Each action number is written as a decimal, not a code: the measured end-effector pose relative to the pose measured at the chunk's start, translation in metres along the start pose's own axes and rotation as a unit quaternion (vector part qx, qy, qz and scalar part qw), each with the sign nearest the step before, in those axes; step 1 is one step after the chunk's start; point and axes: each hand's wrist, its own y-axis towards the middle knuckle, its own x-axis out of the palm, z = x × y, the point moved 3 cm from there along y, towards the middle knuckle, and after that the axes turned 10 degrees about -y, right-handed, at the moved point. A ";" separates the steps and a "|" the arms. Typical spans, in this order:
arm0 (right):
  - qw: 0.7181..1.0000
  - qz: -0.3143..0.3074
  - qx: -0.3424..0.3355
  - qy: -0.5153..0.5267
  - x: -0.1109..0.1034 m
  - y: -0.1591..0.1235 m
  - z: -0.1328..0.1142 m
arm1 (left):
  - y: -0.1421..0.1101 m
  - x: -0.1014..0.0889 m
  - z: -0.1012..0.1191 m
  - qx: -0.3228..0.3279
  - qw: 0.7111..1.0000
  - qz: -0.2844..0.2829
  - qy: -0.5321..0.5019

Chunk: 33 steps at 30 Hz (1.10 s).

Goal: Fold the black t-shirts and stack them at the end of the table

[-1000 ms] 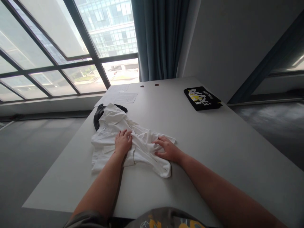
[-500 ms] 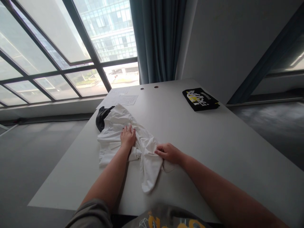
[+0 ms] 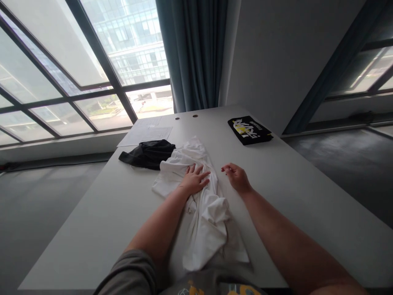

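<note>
A crumpled white garment stretches across the table toward my body, its exact kind hidden by the folds. My left hand lies flat on its upper middle, fingers spread. Just off the garment's right edge, my right hand hovers with its fingers curled in, and no cloth shows between them. Beyond my left hand, a black garment lies bunched on the table, touching the white one's left side.
The white table carries a folded black garment with white and yellow print at the far right. Paper sheets lie at the far left. Behind are a blue curtain and a large window.
The white garment has been drawn right and toward me, uncovering more of the black garment. My left hand has shifted right with it. My right hand has let go and moved up.
</note>
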 end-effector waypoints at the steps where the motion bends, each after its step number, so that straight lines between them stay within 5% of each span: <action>1: 1.000 0.002 -0.010 -0.003 -0.002 0.002 0.004 | -0.002 0.005 0.011 0.035 0.999 -0.008 -0.008; 4: 0.998 -0.024 -0.050 -0.009 0.000 0.006 0.011 | -0.010 0.013 0.039 0.134 0.989 -0.031 -0.047; 7: 0.991 -0.107 -0.071 -0.033 0.014 0.004 0.018 | -0.015 0.002 0.038 0.161 0.982 0.007 -0.095; 12: 0.970 -0.183 -0.103 -0.126 0.035 -0.002 0.026 | -0.008 -0.047 -0.050 -0.018 0.962 0.267 -0.047; 14: 0.968 -0.183 -0.105 -0.140 0.037 -0.003 0.027 | -0.007 -0.064 -0.099 -0.117 0.942 0.314 -0.015; 16: 0.966 -0.186 -0.109 -0.144 0.036 -0.004 0.026 | -0.010 -0.075 -0.143 -0.217 0.935 0.279 -0.007; 21: 0.965 -0.188 -0.106 -0.147 0.034 -0.004 0.025 | -0.036 -0.091 -0.202 -0.264 0.937 0.228 0.022; 28: 0.964 -0.190 -0.095 -0.157 0.034 -0.003 0.026 | -0.086 -0.101 -0.222 -0.358 0.899 0.246 0.058; 33: 0.966 -0.192 -0.088 -0.148 0.033 -0.004 0.026 | -0.111 -0.103 -0.228 -0.273 0.949 0.157 -0.013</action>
